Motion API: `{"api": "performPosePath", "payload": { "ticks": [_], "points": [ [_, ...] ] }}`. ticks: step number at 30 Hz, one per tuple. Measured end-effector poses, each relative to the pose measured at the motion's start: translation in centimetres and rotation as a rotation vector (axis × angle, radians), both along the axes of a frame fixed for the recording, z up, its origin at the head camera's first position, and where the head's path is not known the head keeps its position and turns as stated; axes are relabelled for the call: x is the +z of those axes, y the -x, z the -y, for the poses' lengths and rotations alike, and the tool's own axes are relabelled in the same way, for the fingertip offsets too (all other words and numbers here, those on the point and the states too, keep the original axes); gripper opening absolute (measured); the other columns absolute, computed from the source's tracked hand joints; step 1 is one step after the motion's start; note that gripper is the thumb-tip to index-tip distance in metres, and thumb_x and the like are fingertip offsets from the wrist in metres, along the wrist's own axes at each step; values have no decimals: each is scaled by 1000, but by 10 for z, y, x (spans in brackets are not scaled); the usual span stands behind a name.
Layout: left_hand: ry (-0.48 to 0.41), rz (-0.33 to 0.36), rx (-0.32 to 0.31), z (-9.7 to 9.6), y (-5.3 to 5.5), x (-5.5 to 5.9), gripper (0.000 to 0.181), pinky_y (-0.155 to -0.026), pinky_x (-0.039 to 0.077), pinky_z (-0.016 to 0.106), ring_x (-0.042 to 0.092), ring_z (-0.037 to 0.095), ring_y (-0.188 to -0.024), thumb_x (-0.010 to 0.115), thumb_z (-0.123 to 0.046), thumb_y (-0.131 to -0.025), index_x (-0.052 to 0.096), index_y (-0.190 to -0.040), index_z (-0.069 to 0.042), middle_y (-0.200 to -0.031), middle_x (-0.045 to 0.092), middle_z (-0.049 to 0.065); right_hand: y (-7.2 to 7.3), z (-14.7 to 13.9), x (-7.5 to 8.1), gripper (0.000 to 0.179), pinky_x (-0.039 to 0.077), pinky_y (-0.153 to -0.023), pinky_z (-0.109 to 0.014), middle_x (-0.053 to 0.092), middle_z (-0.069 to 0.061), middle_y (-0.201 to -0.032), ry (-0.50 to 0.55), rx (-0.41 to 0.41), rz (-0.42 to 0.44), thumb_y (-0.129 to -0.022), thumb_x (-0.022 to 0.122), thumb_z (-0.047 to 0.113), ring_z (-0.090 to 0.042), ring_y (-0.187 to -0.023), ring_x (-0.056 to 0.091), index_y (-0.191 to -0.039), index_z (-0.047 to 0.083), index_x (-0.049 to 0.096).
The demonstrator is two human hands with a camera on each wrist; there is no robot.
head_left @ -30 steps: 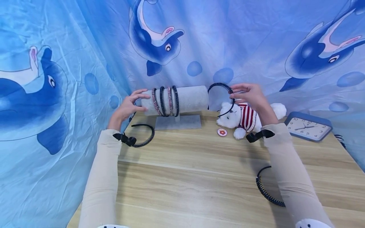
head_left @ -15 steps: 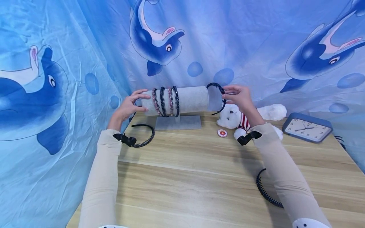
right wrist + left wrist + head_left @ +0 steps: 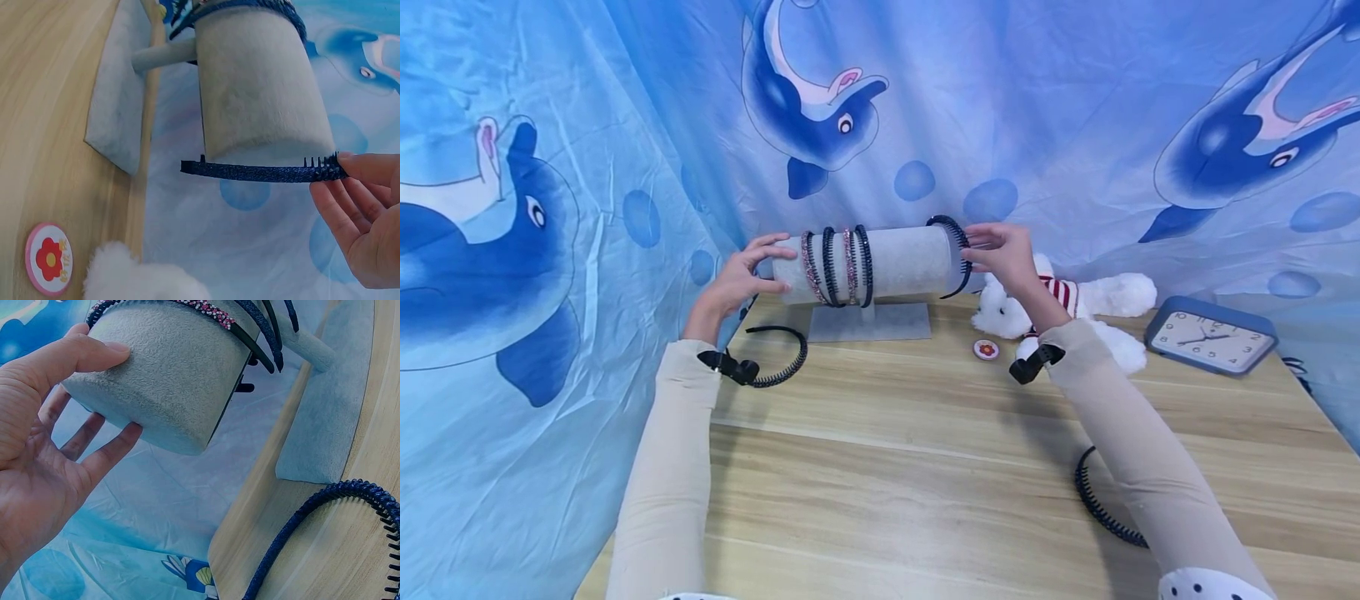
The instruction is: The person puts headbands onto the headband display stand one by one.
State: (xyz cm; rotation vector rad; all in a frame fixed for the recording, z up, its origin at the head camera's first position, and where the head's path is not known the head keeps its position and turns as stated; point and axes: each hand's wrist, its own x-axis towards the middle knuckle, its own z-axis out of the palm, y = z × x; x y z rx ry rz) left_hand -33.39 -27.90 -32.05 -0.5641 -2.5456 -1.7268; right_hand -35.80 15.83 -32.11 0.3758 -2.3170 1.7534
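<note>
A grey fabric display stand (image 3: 910, 258) has a horizontal roll on a flat base, with several headbands (image 3: 850, 267), black and pink-sparkled, around its left half. My left hand (image 3: 737, 279) grips the roll's left end, thumb on one side and fingers on the other, as the left wrist view (image 3: 56, 444) also shows. My right hand (image 3: 1003, 254) pinches a dark toothed headband (image 3: 262, 173) between thumb and fingers. That headband stands at the roll's right end, its arc overlapping the end in the head view.
Loose black headbands lie on the wooden table (image 3: 880, 467): one headband (image 3: 782, 354) at left, another headband (image 3: 1097, 500) at right, partly behind my right sleeve. A white plush bear (image 3: 1120, 325), a flower badge (image 3: 986, 349) and a blue clock (image 3: 1210, 333) are at the right.
My right hand has moved left with the headband, bringing it from beside the roll to its right end. My left hand has stayed on the left end.
</note>
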Motion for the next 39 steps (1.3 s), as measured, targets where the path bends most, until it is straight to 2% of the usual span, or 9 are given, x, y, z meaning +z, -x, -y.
{"api": "performPosePath", "payload": {
  "ticks": [5, 10, 15, 20, 22, 26, 30, 34, 39],
  "points": [
    [5, -3, 2, 0, 0, -1, 51, -124, 28, 52, 24, 27, -154, 77, 10, -81, 63, -129, 4, -165, 33, 6, -5, 12, -1, 37, 62, -65, -23, 70, -27, -117, 22, -10, -9, -87, 77, 0, -6, -84, 70, -124, -3, 69],
    [11, -8, 5, 1, 1, -2, 50, -123, 30, 50, 25, 26, -154, 77, 9, -81, 64, -129, 3, -164, 34, 5, -7, 21, -5, 39, 63, -68, -26, 70, -29, -117, 34, -17, -41, -86, 78, -1, -4, -83, 70, -123, -4, 69],
    [19, -11, 1, 1, 2, -2, 50, -123, 31, 50, 24, 26, -154, 77, 9, -81, 64, -129, 3, -165, 33, 6, -7, 23, -10, 38, 64, -73, -32, 68, -34, -117, 46, 23, -67, -87, 76, -3, -10, -86, 71, -124, -8, 67],
    [28, -14, -3, 1, 1, -2, 50, -122, 30, 52, 23, 27, -155, 77, 8, -82, 63, -129, 5, -165, 32, 9, -8, 17, -11, 40, 62, -74, -23, 67, -33, -121, 7, 79, -63, -90, 74, 0, -7, -88, 68, -128, -7, 65],
    [35, -16, 0, 1, 1, -1, 50, -121, 33, 47, 23, 27, -154, 77, 8, -82, 63, -130, 4, -165, 32, 8, -7, 14, -11, 40, 60, -76, -18, 67, -30, -123, -31, 95, -70, -91, 74, 3, -9, -92, 68, -129, -4, 65],
    [44, -15, 3, 1, 0, 0, 50, -109, 41, 25, 24, 26, -154, 77, 7, -83, 63, -130, 3, -165, 33, 6, -2, 7, -6, 41, 55, -85, -16, 67, -24, -129, -101, 137, -77, -92, 74, 6, -27, -110, 69, -132, 0, 65],
    [34, -10, 0, 1, 0, 0, 50, -99, 43, 12, 24, 26, -154, 77, 8, -82, 63, -130, 3, -165, 33, 5, 7, 2, -1, 50, 56, -98, -27, 63, -19, -139, -139, 210, -50, -91, 75, 5, -34, -128, 61, -139, 4, 61],
    [20, -11, -4, 0, 0, 0, 51, -98, 43, 11, 23, 26, -154, 77, 9, -81, 63, -130, 4, -165, 32, 8, 15, -2, 2, 60, 49, -111, -43, 55, -16, -151, -182, 272, -7, -91, 75, 4, -31, -140, 52, -147, 7, 54],
    [19, -11, -4, 0, 0, 0, 51, -98, 44, 11, 24, 27, -154, 77, 9, -81, 62, -130, 5, -165, 32, 7, 22, 0, 3, 65, 40, -119, -46, 48, -13, -157, -217, 309, -2, -89, 77, 3, -31, -147, 44, -149, 8, 51]
  ]
}}
